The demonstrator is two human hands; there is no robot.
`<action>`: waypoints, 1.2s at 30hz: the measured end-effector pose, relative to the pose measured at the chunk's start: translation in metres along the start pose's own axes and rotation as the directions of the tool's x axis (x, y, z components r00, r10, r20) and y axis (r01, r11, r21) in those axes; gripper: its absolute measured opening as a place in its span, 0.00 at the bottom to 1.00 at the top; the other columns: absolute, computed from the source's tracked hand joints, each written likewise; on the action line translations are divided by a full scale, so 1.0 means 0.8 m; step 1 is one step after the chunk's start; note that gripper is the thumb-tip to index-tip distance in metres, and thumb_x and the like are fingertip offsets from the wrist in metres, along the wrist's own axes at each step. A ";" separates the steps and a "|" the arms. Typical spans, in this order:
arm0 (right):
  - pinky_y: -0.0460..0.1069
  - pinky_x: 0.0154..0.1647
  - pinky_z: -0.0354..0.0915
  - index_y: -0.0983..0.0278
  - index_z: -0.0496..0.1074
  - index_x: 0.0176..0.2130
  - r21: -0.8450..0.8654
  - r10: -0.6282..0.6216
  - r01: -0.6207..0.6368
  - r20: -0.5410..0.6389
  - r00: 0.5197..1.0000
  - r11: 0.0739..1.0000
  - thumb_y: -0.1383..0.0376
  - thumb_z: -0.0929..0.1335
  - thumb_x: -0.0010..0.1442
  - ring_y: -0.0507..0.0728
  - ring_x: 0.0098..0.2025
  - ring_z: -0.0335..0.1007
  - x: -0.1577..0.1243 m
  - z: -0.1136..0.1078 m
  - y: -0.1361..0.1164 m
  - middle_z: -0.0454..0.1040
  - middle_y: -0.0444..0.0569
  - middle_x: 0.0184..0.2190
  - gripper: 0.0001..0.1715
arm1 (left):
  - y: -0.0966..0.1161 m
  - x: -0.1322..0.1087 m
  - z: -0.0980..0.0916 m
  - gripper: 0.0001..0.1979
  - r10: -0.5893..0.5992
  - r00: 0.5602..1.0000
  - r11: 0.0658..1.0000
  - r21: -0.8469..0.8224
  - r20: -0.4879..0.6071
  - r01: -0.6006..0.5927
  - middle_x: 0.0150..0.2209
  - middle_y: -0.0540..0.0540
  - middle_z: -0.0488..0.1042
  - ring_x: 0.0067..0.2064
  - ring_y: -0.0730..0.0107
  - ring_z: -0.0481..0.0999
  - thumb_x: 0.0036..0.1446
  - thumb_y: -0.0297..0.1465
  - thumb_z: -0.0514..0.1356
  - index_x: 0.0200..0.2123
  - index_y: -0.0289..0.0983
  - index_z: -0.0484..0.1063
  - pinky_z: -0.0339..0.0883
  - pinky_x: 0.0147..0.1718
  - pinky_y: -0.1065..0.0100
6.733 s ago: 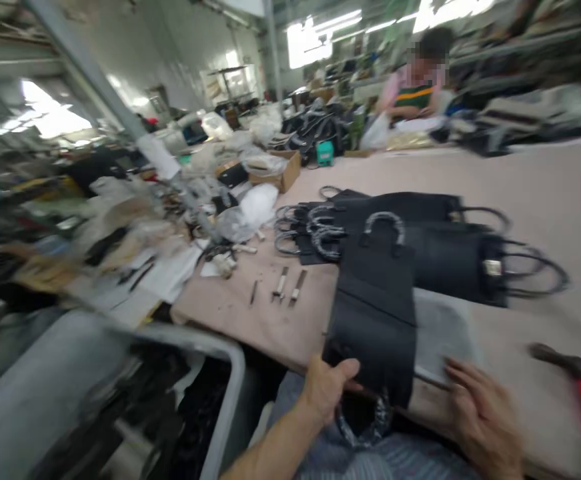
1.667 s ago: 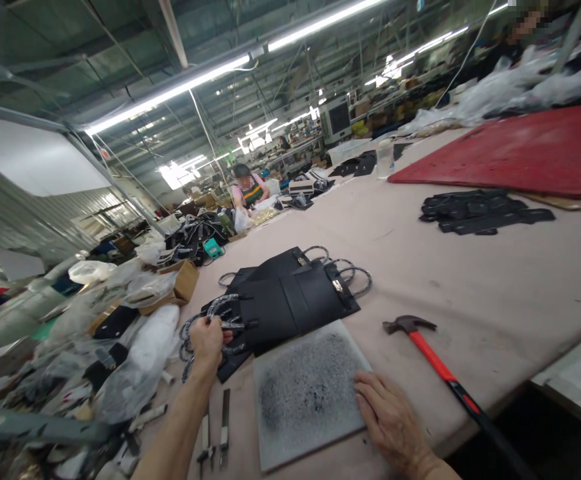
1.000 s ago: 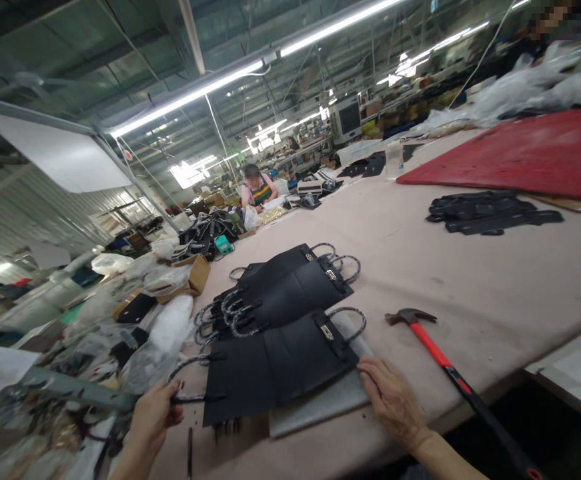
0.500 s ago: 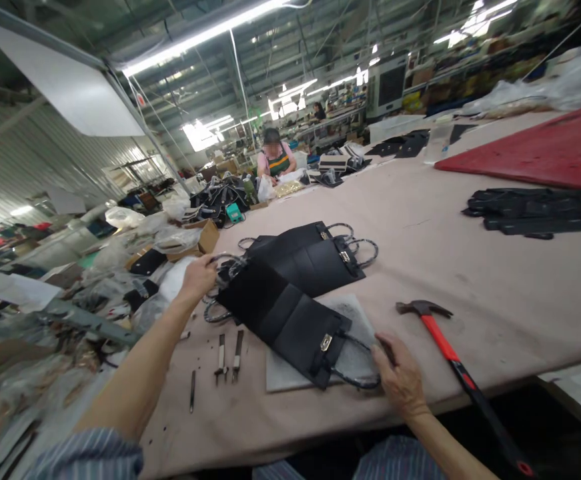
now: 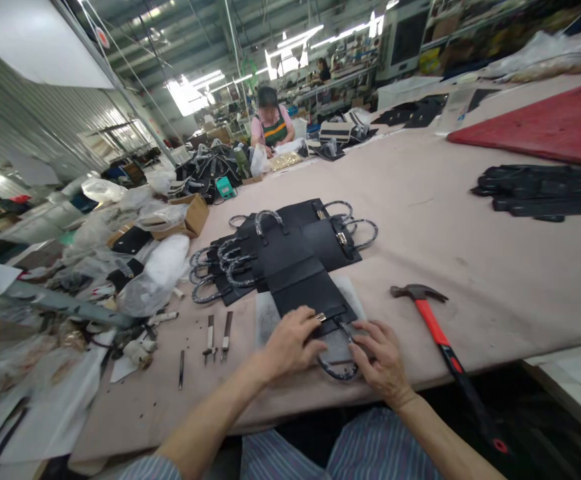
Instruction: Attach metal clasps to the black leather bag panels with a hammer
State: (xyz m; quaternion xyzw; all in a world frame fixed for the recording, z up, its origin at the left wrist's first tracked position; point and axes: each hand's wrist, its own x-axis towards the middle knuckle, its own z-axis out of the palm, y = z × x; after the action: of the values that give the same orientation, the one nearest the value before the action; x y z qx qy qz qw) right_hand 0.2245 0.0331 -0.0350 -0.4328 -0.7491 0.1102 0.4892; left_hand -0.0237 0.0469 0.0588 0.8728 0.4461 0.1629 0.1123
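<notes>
Both hands work at the near end of a black bag panel, which lies lengthwise on a grey slab at the worktop edge. The left hand lies spread and palm-down just beside the metal clasp. The right hand rests its fingertips on the handle loop; whether it pinches the loop cannot be told.

The step in hand appears to be squaring the clasp end on the slab. Any work on the clasp calls for the panel to be held flat and one hand freed.

A red-handled hammer lies near the right hand, and punches near the left. Behind the panel is a stack of like panels.

The only clear container is an open cardboard box; plastic bags lie at its mouth, and its contents cannot be told.
</notes>
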 end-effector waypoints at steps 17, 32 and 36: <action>0.65 0.66 0.52 0.60 0.65 0.65 0.003 -0.441 0.466 0.334 0.833 0.885 0.55 0.67 0.65 0.67 0.61 0.66 -0.009 0.006 0.001 0.67 0.56 0.63 0.32 | 0.038 -0.132 0.062 0.14 0.003 0.988 0.999 0.032 -0.154 0.002 0.53 0.36 0.77 0.65 0.52 0.68 0.62 0.39 0.60 0.43 0.34 0.74 0.61 0.66 0.50; 0.66 0.63 0.59 0.60 0.64 0.65 0.006 -0.388 0.424 0.415 0.823 0.906 0.53 0.66 0.66 0.69 0.63 0.63 -0.010 0.006 -0.004 0.65 0.57 0.64 0.31 | -0.155 -0.177 -0.094 0.14 -0.997 0.068 0.070 -0.080 -0.029 0.994 0.46 0.28 0.80 0.54 0.41 0.78 0.50 0.34 0.68 0.39 0.32 0.76 0.72 0.49 0.56; 0.67 0.63 0.58 0.62 0.65 0.64 0.015 -0.371 0.402 0.415 0.831 0.916 0.53 0.65 0.67 0.69 0.63 0.63 -0.006 0.004 -0.011 0.65 0.59 0.63 0.31 | -0.188 -0.174 -0.091 0.09 -0.995 0.024 -0.006 -0.304 0.095 0.953 0.23 0.39 0.78 0.32 0.50 0.82 0.40 0.25 0.69 0.28 0.33 0.74 0.73 0.29 0.63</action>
State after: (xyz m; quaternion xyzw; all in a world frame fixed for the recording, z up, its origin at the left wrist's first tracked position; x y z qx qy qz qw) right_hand 0.2179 0.0248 -0.0343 -0.2570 -0.9101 0.0700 0.3174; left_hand -0.2399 0.0237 0.0486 0.2738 0.9041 0.1647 0.2838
